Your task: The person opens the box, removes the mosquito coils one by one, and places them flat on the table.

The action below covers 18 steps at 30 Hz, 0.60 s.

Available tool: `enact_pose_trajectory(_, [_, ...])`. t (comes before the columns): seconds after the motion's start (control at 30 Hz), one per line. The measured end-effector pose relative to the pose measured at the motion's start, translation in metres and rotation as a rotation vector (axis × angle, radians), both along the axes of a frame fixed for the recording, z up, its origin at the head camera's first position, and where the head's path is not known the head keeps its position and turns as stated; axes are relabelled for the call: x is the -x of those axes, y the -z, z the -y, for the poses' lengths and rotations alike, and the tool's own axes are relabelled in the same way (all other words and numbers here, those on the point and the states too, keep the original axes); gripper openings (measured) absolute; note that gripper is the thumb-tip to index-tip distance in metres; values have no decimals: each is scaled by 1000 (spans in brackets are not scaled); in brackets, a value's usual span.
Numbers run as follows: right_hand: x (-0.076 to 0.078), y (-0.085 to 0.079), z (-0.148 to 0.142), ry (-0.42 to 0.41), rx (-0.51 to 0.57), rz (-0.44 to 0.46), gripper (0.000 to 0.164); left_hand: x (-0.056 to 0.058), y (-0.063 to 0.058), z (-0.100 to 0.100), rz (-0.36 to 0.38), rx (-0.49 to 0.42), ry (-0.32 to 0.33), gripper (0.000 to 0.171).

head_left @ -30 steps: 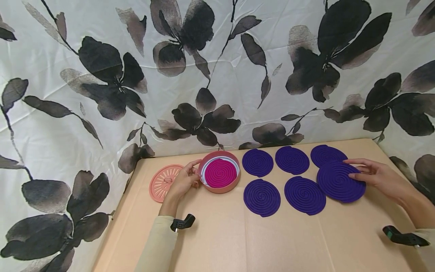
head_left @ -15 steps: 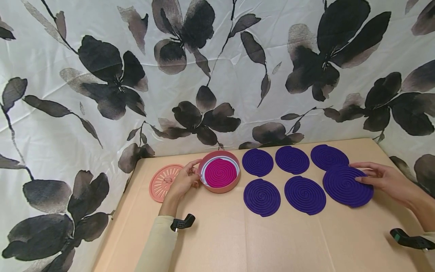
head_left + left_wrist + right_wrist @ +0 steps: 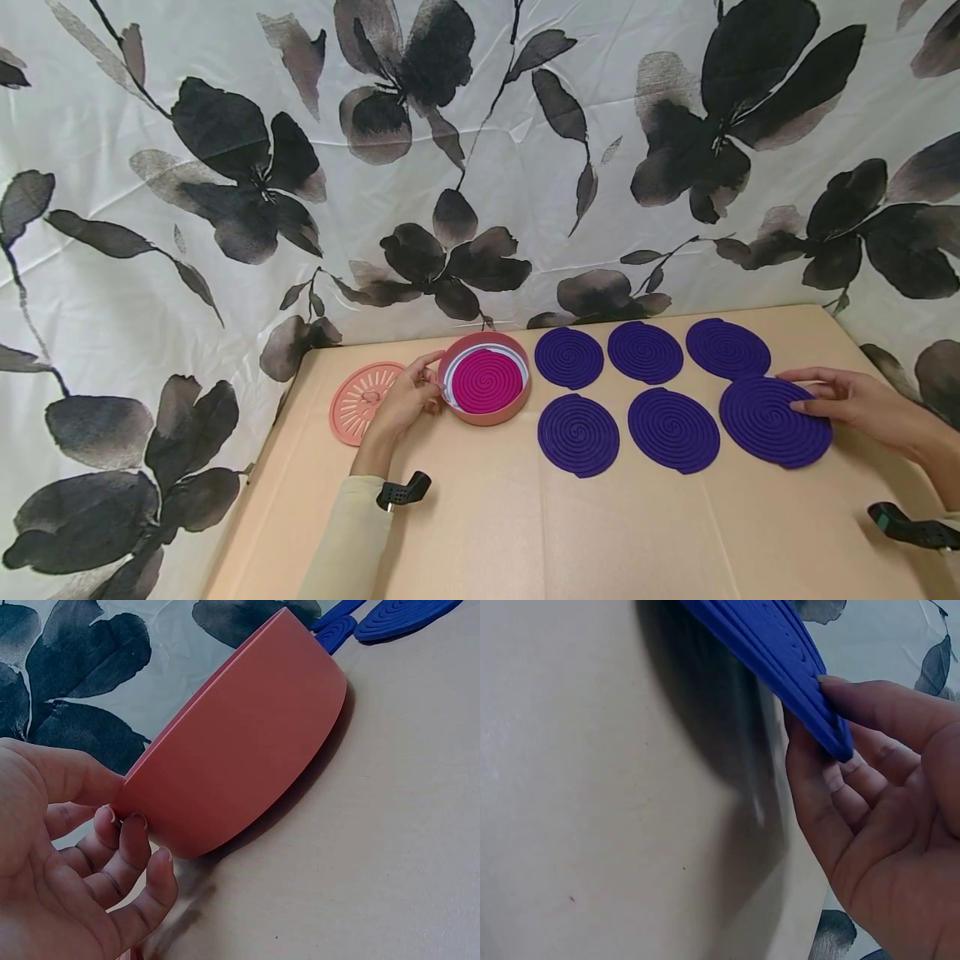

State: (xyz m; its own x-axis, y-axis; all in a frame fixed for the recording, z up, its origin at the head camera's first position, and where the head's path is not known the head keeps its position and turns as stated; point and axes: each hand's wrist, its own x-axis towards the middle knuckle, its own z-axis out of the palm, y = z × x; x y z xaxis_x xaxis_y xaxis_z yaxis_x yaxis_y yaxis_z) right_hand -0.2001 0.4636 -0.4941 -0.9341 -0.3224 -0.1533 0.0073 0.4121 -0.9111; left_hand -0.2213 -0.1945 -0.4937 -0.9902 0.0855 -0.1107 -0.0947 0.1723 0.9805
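My left hand [image 3: 405, 400] pinches the edge of a round coral coaster holder [image 3: 486, 420] at its left side. In the left wrist view, the thumb lies at the rim and curled fingers sit by the outer wall. A magenta spiral coaster [image 3: 487, 381] lies inside the holder, within a white ring. My right hand [image 3: 862, 408] pinches a dark blue-purple spiral coaster [image 3: 765, 425] by its right edge, thumb on top and fingers underneath. In the right wrist view, this coaster [image 3: 769, 652] is tilted over its shadow on the table.
Several matching purple coasters, such as the back right one [image 3: 727, 348] and the front left one [image 3: 577, 436], lie flat in two rows right of the holder. A slotted coral lid [image 3: 352, 408] lies partly behind my left hand. A floral cloth [image 3: 480, 167] hangs behind the table [image 3: 600, 542].
My right hand has moved the purple coaster right and toward the front, uncovering more of the back right coaster. My left hand and the holder have stayed in place.
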Motion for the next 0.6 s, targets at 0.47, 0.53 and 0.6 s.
enact_pose_trajectory(0.47, [0, -2, -3, -44, -179, 52, 50, 3, -1, 0, 17, -6, 5, 62])
enact_pose_trajectory(0.53, [1, -1, -4, -55, -148, 47, 41, 3, -1, 0, 21, -8, 10, 63])
enact_pose_trajectory(0.6, [0, 0, -5, -61, -134, 36, 35, 4, -2, 0, 30, -13, 13, 63])
